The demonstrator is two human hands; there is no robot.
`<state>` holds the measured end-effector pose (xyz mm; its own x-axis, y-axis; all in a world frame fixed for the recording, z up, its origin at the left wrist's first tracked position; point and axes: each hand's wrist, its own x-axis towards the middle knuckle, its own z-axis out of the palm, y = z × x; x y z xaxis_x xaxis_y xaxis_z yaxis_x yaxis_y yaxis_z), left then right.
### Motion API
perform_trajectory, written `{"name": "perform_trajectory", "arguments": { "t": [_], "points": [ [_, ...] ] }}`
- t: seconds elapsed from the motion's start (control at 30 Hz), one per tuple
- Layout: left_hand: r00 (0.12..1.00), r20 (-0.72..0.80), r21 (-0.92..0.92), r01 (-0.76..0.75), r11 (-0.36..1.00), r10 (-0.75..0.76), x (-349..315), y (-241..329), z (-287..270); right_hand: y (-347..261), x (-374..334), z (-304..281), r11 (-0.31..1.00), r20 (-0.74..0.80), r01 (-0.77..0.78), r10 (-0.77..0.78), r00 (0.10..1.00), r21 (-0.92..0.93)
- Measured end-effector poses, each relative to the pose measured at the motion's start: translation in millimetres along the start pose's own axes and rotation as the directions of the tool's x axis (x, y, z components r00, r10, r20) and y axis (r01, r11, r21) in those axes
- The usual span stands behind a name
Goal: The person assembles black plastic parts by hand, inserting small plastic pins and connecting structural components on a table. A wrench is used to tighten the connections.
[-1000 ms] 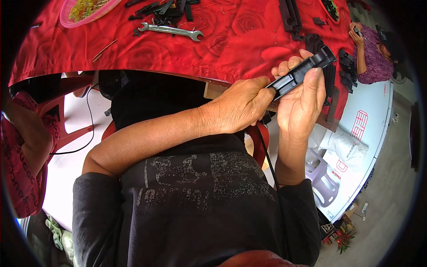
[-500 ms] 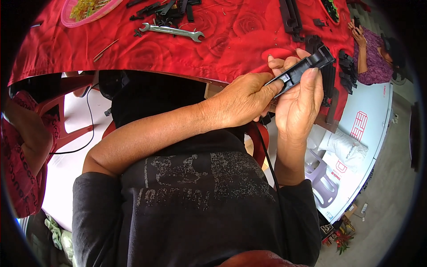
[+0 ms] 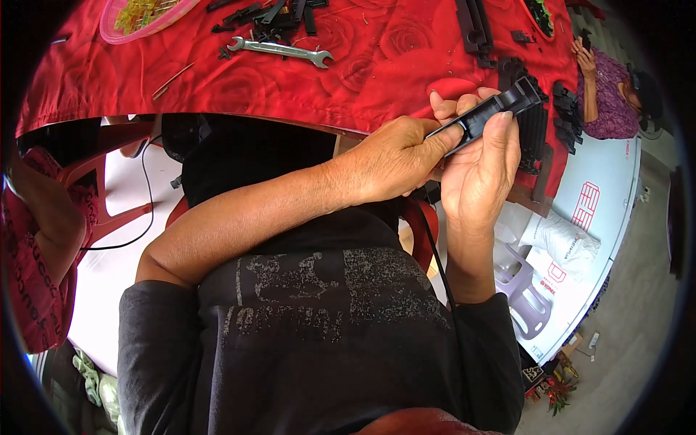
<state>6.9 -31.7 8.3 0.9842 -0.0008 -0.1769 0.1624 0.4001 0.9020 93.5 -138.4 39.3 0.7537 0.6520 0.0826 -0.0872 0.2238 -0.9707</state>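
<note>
Left hand and right hand both grasp a long black channelled part at the bench's near edge, left thumb in its channel. Judged unfinished: not yet set down. Whether black pieces lying beyond are completed cannot be told.

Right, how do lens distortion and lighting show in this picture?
Head view: the near edge of the red tablecloth bows, black fills the corners; same head view: the wrench gleams, while fine detail inside the black part is hard to see.
</note>
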Motion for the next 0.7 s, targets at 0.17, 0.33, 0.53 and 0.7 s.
{"name": "perform_trajectory", "arguments": {
  "t": [0.17,0.33,0.53,0.7],
  "points": [
    [0.999,-0.045,0.048,0.016,0.999,-0.013,0.3,-2.1,-1.3,1.6,-2.2,7.3,0.999,-0.025,-0.021,0.02,0.999,-0.034],
    [0.996,-0.067,0.022,0.068,0.997,-0.066,0.1,1.3,-0.5,2.6,-2.4,10.6,0.998,-0.014,0.0,-0.001,1.0,-0.063],
    [0.997,-0.061,-0.088,0.05,0.995,-0.055,0.0,-7.6,-2.5,2.4,-4.3,17.7,0.992,0.03,0.027,-0.024,0.999,-0.126],
    [0.999,-0.038,-0.133,0.007,0.991,-0.012,-3.8,-6.9,-1.8,0.9,-5.7,20.8,0.98,0.04,0.07,-0.063,0.997,-0.186]
  ]
}}
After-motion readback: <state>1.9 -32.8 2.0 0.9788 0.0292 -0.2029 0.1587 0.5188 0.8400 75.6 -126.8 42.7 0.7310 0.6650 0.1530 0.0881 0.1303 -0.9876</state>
